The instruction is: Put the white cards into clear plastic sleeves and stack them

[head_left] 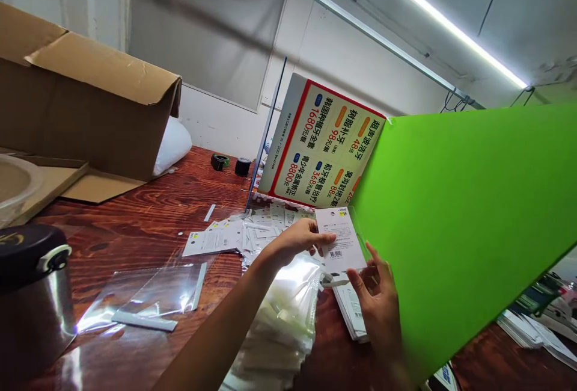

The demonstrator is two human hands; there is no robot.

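A white printed card (pixel 340 237) with a barcode, in a clear sleeve, is held up between both hands. My left hand (pixel 301 238) pinches its left edge, thumb across the front. My right hand (pixel 376 295) has thumb and fingers closed at its lower right corner. Beneath the hands lies a pile of clear plastic sleeves (pixel 274 325). A stack of white cards (pixel 351 313) is partly hidden behind my right hand. More printed cards (pixel 216 239) are spread behind my left forearm.
A green board (pixel 469 216) stands at the right, joined to a printed sign (pixel 322 144). At the left are a cardboard box (pixel 90 108) and a dark-lidded metal flask (pixel 33 301). Loose clear sleeves (pixel 153 289) and two tape rolls (pixel 242 166) rest on the wooden table (pixel 180 195).
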